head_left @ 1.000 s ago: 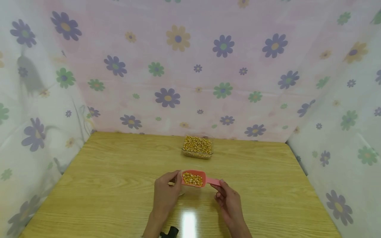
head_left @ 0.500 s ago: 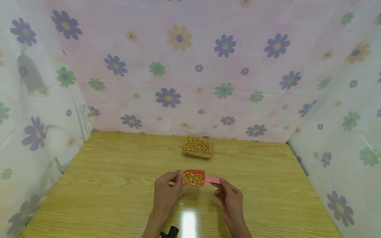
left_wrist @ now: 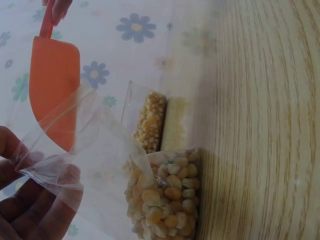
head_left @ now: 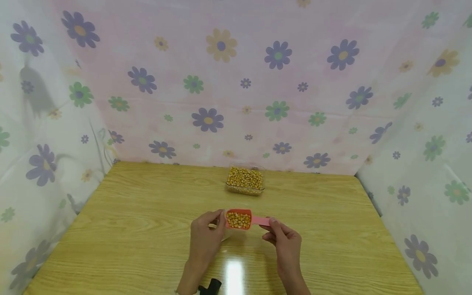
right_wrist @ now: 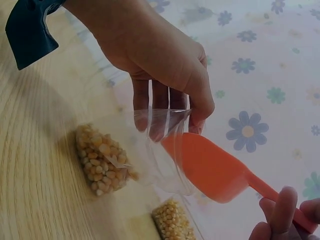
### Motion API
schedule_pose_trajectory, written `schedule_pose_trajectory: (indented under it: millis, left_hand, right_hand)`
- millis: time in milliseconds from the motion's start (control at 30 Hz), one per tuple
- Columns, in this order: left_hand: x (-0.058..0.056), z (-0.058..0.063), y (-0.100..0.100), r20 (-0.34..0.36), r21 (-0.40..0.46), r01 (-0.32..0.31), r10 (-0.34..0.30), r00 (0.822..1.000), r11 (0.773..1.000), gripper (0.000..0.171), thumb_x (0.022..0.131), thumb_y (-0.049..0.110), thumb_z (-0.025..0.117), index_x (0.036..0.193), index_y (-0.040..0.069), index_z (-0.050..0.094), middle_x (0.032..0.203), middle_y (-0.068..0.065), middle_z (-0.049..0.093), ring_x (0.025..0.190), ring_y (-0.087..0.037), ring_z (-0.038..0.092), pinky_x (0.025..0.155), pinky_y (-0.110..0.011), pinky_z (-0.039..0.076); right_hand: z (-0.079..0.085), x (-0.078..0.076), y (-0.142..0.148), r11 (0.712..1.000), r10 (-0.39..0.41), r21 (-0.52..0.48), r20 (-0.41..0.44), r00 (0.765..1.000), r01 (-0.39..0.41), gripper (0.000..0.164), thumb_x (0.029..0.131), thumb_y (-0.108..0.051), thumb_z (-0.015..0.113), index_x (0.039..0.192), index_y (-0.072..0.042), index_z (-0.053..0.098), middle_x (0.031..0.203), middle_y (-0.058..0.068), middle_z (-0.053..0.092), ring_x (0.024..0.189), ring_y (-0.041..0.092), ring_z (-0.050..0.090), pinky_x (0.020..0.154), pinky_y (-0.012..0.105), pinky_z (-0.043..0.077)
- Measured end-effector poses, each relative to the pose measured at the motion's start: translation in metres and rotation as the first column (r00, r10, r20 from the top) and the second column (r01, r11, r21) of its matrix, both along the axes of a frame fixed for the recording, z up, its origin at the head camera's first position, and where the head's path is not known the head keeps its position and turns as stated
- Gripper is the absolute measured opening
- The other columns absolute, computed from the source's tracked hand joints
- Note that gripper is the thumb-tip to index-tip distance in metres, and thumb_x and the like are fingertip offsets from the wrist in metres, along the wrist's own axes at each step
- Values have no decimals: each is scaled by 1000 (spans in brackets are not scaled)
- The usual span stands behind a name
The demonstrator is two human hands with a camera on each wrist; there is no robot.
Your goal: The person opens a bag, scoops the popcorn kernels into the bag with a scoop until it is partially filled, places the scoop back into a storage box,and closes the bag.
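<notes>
On the left I have the left hand (head_left: pixel 205 237) pinching the rim of the bag (right_wrist: pixel 156 167) between thumb and fingers, the other fingers behind the film. The bag hangs below that grip, and its bottom, filled with corn (left_wrist: pixel 165 192), rests on the table (head_left: pixel 129 229).

Just right of that hand is the relation I'm watching: the lip of the scoop (right_wrist: pixel 212 167) against the bag's mouth. Film passes in front of the lip in both wrist views, so I judge it is just inside; the head view can't confirm it. The scoop's long axis runs left to right between the hands, close to level by my reading, bowl up and loaded with corn. The left hand is nearer the lip, almost touching it.

Farther back, behind the bowl and well apart from both hands, I see the tub (head_left: pixel 245 191) of corn.

At the right, the right hand (head_left: pixel 289 248) pinches the handle's end, thumb on top, with the bowl and bag to its left.
</notes>
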State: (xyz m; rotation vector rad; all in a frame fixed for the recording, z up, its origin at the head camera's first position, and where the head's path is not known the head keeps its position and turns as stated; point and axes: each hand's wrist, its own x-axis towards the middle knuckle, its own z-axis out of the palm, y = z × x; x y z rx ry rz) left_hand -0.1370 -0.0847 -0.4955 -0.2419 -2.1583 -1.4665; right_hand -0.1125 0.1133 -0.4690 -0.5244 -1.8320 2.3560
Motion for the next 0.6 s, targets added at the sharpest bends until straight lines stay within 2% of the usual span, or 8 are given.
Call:
schedule_pose_trajectory:
  millis: [333, 600]
  left_hand:
    - [0, -1, 0, -17, -14, -4, 4, 1000, 1000, 11, 94, 3, 70, 95, 3, 81, 72, 5, 68, 68, -9, 68, 53, -17, 54]
    - [2, -1, 1, -27, -25, -16, 16, 1000, 1000, 10, 93, 2, 71, 95, 2, 81, 72, 4, 68, 67, -8, 68, 53, -17, 54]
  right_hand:
    - [3, 3, -1, 999, 6, 40, -40, 999, -4, 40, 101, -21, 66, 119, 15, 68, 81, -1, 79, 57, 9, 66, 70, 29, 61]
    - [6, 5, -2, 999, -3, 52, -53, 999, 6, 33, 100, -19, 67, 114, 11, 72, 83, 3, 79, 56, 11, 66, 69, 29, 61]
